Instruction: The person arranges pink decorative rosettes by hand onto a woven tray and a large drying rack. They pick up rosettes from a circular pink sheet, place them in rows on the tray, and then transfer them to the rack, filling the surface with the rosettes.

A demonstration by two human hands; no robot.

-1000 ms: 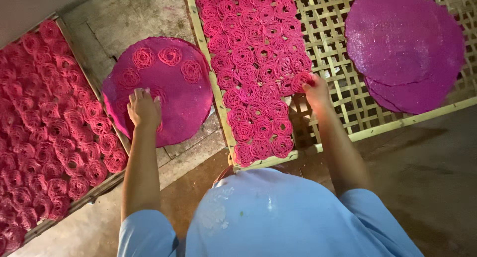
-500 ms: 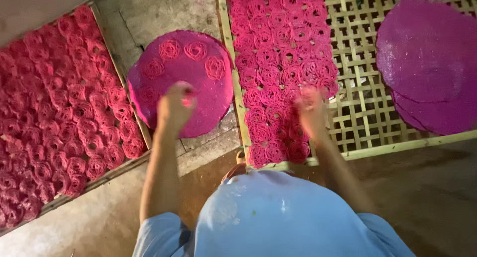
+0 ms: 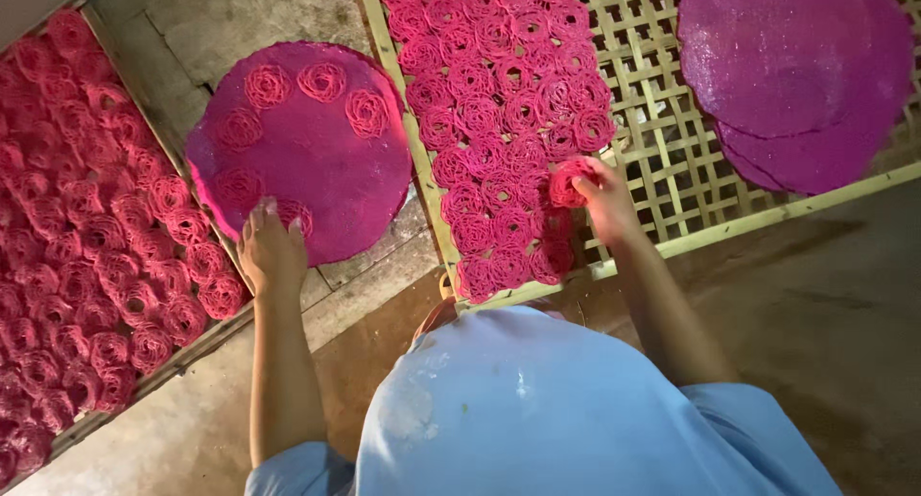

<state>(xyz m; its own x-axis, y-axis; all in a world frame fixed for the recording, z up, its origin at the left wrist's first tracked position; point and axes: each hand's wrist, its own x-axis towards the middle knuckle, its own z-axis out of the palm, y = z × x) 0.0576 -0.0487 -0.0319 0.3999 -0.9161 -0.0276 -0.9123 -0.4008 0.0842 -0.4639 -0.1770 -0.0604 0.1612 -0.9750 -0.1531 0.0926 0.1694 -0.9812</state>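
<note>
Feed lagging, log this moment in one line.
left hand: on pink round mat | right hand: holds pink spiral over bamboo rack

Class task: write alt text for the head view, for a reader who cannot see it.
Seen from above, a person's right hand holds a pink spiral coil over a bamboo lattice tray of coils, while the left hand touches a round pink mat.

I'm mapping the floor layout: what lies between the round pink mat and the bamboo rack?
In the head view, bare stone floor separates the mat from the rack.
</note>
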